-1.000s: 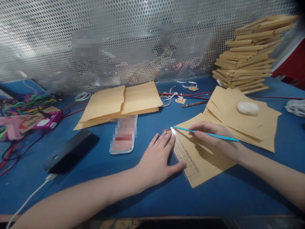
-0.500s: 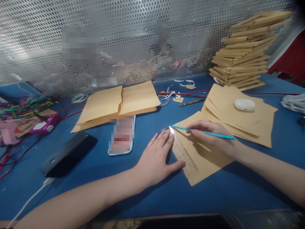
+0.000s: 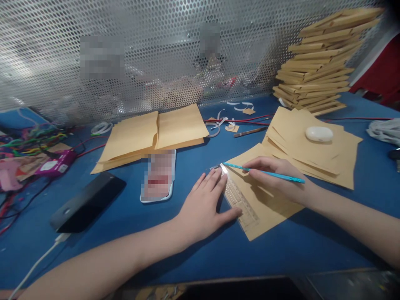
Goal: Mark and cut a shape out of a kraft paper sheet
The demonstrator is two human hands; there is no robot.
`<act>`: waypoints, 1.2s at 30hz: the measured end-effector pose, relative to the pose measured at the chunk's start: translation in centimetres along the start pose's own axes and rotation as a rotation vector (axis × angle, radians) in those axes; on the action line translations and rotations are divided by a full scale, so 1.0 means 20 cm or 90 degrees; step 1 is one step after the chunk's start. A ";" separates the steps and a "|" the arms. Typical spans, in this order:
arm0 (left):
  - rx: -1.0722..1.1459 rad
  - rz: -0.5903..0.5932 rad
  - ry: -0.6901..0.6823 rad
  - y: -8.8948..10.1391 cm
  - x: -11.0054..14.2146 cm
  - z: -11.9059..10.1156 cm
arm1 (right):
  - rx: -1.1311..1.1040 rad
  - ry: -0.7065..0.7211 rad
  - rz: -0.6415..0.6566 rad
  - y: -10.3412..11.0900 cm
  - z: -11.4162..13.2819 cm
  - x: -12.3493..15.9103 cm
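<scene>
My left hand (image 3: 204, 202) lies flat with its fingers spread, pressing a clear plastic ruler (image 3: 239, 200) along the left edge of a brown paper sheet (image 3: 275, 212). The fingertips rest by the ruler's far end, and the thumb lies across its nearer part. In my right hand (image 3: 278, 175) is a slim turquoise pencil (image 3: 265, 172), pinched between thumb and fingers. It slants low over the sheet, with its far end close to the top of the ruler. Whether that end touches the paper, I cannot tell.
More brown sheets (image 3: 340, 166) lie at the right under a white case (image 3: 319, 133). Behind them leans a tall stack of folded paper (image 3: 315, 62). To the left are folded brown paper (image 3: 131, 133), a phone (image 3: 159, 177), a black power bank (image 3: 89, 202) and tangled wires (image 3: 34, 141).
The whole view has shifted slightly. Both hands, the ruler and the pencil keep nearly the same places on the sheet.
</scene>
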State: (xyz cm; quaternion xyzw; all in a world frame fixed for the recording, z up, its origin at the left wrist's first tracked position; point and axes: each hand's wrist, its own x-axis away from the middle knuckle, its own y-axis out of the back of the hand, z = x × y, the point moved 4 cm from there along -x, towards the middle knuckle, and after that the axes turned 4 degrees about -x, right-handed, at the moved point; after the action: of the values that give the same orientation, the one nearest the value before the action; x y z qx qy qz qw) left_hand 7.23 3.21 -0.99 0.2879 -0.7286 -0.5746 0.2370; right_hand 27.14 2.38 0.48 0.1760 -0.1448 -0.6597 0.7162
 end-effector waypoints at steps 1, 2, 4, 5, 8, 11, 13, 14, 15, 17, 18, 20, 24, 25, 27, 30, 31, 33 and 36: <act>0.000 -0.001 0.000 0.00 0.00 0.00 | 0.002 0.003 -0.002 0.00 0.00 0.00; 0.000 -0.002 0.000 0.00 0.00 0.00 | 0.004 0.007 -0.004 0.00 0.00 0.00; 0.001 -0.009 -0.003 0.00 0.00 0.00 | 0.007 0.014 -0.006 0.00 0.00 0.00; 0.001 -0.012 -0.005 0.00 0.00 0.00 | 0.006 0.017 -0.006 0.00 0.00 0.00; 0.004 -0.019 -0.010 0.00 0.01 0.00 | -0.003 0.019 -0.002 0.00 0.01 0.00; 0.006 -0.024 -0.011 0.00 0.00 0.00 | 0.002 0.021 0.000 0.01 0.01 0.00; 0.005 -0.023 -0.008 0.00 0.00 0.00 | 0.010 0.021 0.004 0.01 0.01 0.00; 0.004 -0.021 -0.007 0.00 0.00 0.00 | 0.011 0.019 0.006 0.01 0.01 0.00; 0.003 -0.019 -0.006 0.00 0.00 0.00 | 0.011 0.015 0.008 0.01 0.01 0.00; 0.000 -0.012 -0.003 0.01 0.00 -0.01 | 0.005 0.008 0.010 0.01 0.01 0.00; -0.002 -0.008 -0.001 0.01 0.00 -0.01 | 0.004 0.008 0.012 0.01 0.01 0.00; -0.003 -0.003 0.001 0.01 0.00 -0.01 | 0.022 0.018 0.014 0.01 0.02 0.00; -0.002 -0.006 -0.005 0.01 0.00 -0.01 | 0.102 0.054 0.037 0.05 0.06 0.01; -0.001 -0.007 -0.006 0.01 0.00 -0.01 | 0.118 0.059 0.049 0.07 0.07 0.02; 0.002 -0.010 -0.008 0.01 0.01 -0.01 | 0.145 0.059 0.084 0.11 0.09 0.03; 0.002 -0.010 -0.009 0.01 0.01 -0.01 | 0.180 0.038 0.153 0.18 0.10 0.06; 0.001 -0.010 -0.009 0.01 0.01 -0.01 | 0.186 0.031 0.178 0.20 0.10 0.07; -0.002 -0.011 -0.011 0.01 0.01 -0.01 | 0.175 0.012 0.215 0.23 0.11 0.09; -0.002 -0.018 -0.012 0.01 0.00 -0.01 | 0.056 0.001 0.166 0.26 0.13 0.08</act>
State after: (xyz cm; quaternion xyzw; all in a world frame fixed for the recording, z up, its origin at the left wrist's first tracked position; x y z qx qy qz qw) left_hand 7.31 3.05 -0.72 0.2923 -0.7257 -0.5817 0.2226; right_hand 30.80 0.90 5.05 0.1875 -0.1943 -0.5541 0.7874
